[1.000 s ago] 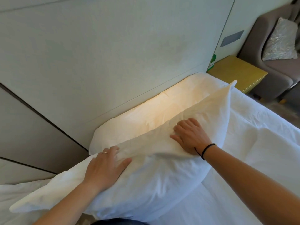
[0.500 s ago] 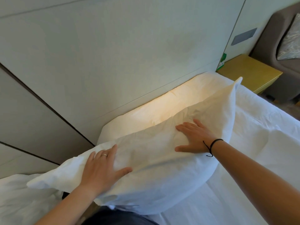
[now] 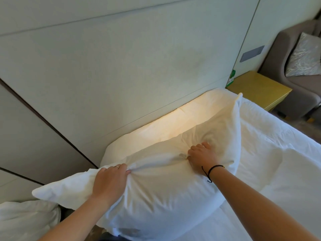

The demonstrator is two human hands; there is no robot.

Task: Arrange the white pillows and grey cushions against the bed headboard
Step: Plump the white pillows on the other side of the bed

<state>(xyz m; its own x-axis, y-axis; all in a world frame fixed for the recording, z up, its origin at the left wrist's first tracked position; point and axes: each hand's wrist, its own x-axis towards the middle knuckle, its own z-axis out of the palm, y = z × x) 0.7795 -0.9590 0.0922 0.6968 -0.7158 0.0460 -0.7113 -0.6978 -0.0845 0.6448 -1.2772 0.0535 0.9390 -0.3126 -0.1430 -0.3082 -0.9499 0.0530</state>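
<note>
A plump white pillow (image 3: 156,193) lies on top of a second white pillow (image 3: 173,126) that rests flat against the pale headboard (image 3: 121,75). My left hand (image 3: 111,180) pinches the top pillow's cover near its left end. Toward the right half of the same pillow, my right hand (image 3: 203,154) has its fingers curled into the fabric, which bunches between the two hands. Warm light glows on the rear pillow. A grey patterned cushion (image 3: 304,54) leans on the armchair at far right.
White bedding (image 3: 278,171) covers the mattress to the right. A yellow bedside table (image 3: 257,89) stands beyond the bed's corner, with a grey-brown armchair (image 3: 284,49) behind it. More white linen (image 3: 26,220) lies at lower left.
Both hands went from lying flat on the top pillow to gripping its cover, and the fabric now puckers between them. The pillow's left end has lifted slightly.
</note>
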